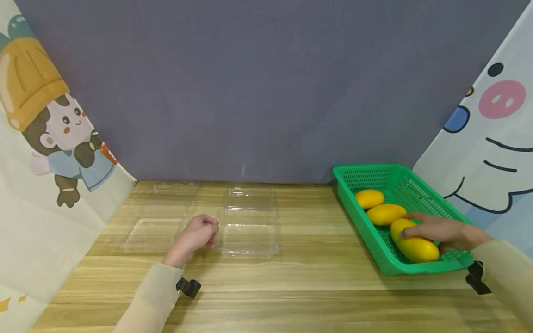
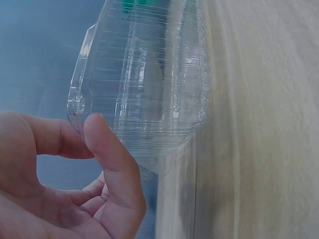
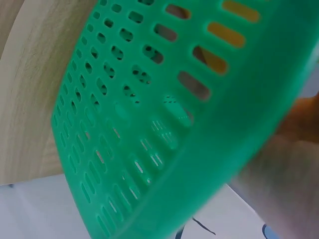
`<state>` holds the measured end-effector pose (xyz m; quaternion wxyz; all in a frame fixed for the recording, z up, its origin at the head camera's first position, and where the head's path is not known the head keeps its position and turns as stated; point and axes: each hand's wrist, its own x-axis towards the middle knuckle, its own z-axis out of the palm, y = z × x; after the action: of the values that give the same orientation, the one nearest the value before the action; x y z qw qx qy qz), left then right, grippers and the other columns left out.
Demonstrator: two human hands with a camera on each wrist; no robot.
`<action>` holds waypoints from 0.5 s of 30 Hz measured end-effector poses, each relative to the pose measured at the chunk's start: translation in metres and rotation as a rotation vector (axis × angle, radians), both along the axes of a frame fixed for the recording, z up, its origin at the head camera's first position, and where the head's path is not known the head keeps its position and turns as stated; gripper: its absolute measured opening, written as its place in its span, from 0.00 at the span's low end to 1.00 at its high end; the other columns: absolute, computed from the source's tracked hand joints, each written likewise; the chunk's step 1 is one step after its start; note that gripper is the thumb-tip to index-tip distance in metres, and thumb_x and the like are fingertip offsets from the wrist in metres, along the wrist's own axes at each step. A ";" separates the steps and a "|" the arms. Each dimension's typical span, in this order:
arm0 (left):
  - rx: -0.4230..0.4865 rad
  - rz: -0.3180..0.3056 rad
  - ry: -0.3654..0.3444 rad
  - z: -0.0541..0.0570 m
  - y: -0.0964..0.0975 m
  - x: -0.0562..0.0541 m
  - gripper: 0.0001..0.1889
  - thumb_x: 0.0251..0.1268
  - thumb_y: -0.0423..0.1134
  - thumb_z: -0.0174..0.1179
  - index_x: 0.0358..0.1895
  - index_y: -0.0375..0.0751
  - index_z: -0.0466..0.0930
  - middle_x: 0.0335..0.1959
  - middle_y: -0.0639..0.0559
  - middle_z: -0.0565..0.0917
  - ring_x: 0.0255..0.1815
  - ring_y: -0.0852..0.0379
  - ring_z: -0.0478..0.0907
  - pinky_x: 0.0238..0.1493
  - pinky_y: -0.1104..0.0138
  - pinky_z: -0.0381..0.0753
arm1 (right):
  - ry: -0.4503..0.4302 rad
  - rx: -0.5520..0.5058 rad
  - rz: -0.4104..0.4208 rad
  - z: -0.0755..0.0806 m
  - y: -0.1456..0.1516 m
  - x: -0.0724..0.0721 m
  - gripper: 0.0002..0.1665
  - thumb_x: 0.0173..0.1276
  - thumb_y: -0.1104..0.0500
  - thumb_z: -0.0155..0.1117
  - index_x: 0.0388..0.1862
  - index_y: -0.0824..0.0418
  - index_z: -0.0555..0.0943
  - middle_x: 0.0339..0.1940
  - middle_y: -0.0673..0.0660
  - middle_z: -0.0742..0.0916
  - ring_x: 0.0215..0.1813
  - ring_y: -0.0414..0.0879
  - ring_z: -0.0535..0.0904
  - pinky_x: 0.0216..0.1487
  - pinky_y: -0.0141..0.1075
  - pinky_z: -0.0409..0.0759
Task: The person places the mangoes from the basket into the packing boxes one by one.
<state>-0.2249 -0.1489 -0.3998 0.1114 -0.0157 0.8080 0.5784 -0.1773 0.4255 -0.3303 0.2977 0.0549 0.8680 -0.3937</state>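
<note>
At 4 o'clock on the wood-grain table (image 1: 316,277), a green basket (image 1: 361,226) holds three yellow fruits (image 1: 386,214) in a slanting row; the right hand (image 1: 435,230) grips the nearest of them. Toward 7 o'clock, the left hand (image 1: 196,234) meets the 9 o'clock edge of an open clear container (image 1: 251,237), seemingly pinching it, though the transparent plastic makes contact hard to judge. A second clear container (image 1: 153,231) lies at 8 o'clock, near the same hand. Grey cloth (image 1: 266,92) rises at 12 o'clock, between cartoon-printed panels (image 1: 501,120) at 9 and 3.
</note>
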 end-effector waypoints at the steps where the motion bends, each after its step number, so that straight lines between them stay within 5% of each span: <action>1: 0.002 0.001 0.000 0.000 0.000 0.000 0.15 0.65 0.32 0.49 0.52 0.27 0.67 0.29 0.40 0.74 0.24 0.54 0.71 0.26 0.62 0.79 | 0.005 -0.004 0.002 0.001 0.000 0.000 0.55 0.66 0.47 0.58 0.73 0.65 0.33 0.52 0.70 0.70 0.41 0.54 0.75 0.36 0.50 0.80; 15: 0.000 -0.004 0.000 0.000 0.003 0.001 0.15 0.65 0.32 0.49 0.52 0.28 0.67 0.28 0.41 0.73 0.23 0.54 0.71 0.25 0.64 0.79 | 0.085 -0.003 0.037 0.004 0.005 0.000 0.51 0.68 0.48 0.55 0.74 0.65 0.36 0.52 0.69 0.72 0.41 0.54 0.76 0.36 0.48 0.80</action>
<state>-0.2235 -0.1463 -0.3995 0.1125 -0.0141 0.8081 0.5781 -0.1771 0.4304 -0.3258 0.2678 0.0217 0.8801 -0.3913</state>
